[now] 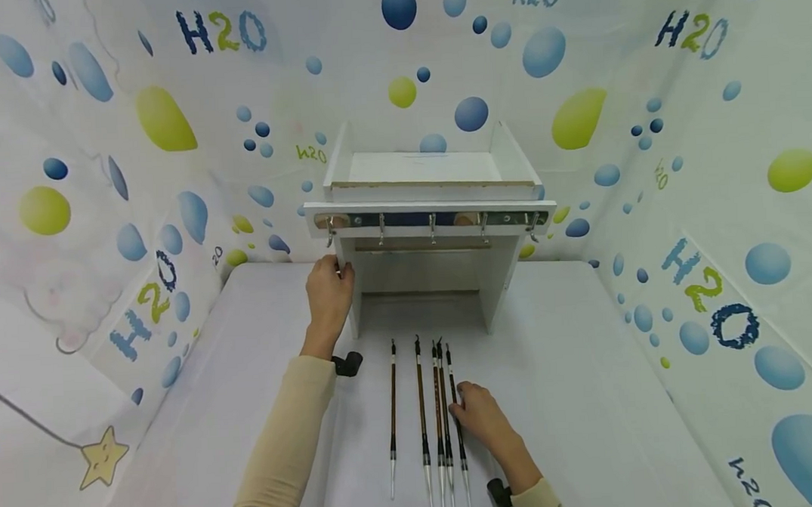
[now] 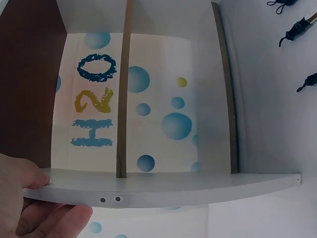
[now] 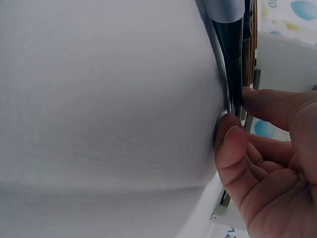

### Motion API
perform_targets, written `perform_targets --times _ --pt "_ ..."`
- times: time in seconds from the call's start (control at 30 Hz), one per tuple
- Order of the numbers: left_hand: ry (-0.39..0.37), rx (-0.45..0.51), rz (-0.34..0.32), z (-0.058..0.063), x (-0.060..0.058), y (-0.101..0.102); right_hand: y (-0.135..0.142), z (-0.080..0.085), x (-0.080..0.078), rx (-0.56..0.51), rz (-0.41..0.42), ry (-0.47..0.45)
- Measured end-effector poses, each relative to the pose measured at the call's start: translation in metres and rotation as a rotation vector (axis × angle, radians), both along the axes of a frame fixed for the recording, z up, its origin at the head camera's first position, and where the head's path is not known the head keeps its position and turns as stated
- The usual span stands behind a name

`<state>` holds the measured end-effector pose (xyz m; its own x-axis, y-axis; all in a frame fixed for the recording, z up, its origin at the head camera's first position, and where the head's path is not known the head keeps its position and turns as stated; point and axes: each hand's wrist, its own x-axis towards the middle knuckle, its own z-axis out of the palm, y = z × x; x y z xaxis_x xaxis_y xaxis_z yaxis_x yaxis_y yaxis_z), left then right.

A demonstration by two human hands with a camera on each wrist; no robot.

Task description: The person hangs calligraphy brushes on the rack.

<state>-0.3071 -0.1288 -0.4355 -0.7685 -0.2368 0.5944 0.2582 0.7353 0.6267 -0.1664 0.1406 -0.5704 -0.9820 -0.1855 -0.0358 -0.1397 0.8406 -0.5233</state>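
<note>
A white shelf (image 1: 437, 185) with metal hooks along its front stands upright toward the back. My left hand (image 1: 330, 291) grips the edge of its left side panel (image 2: 163, 194), thumb inside and fingers outside in the left wrist view. Several calligraphy brushes (image 1: 422, 404) lie side by side before the shelf, dark tips toward it and clear caps toward me. With thumb and fingertip, my right hand (image 1: 486, 418) pinches the rightmost brush (image 1: 457, 418) around the middle of its handle. In the right wrist view this brush (image 3: 232, 44) shows its dark end between the fingertips.
The shelf's hooks (image 1: 433, 228) jut out over the open lower compartment, between the side panels. White cloth covers the table (image 1: 575, 397). Walls (image 1: 269, 78) printed with blue and green drops close in the back and both sides.
</note>
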Motion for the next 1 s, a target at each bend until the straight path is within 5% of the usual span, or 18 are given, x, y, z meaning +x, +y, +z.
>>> perform_targets --times 1.0 --pt "0.007 -0.027 -0.006 0.0011 0.0008 -0.0002 -0.0025 0.0031 -0.0022 -0.064 -0.045 -0.010"
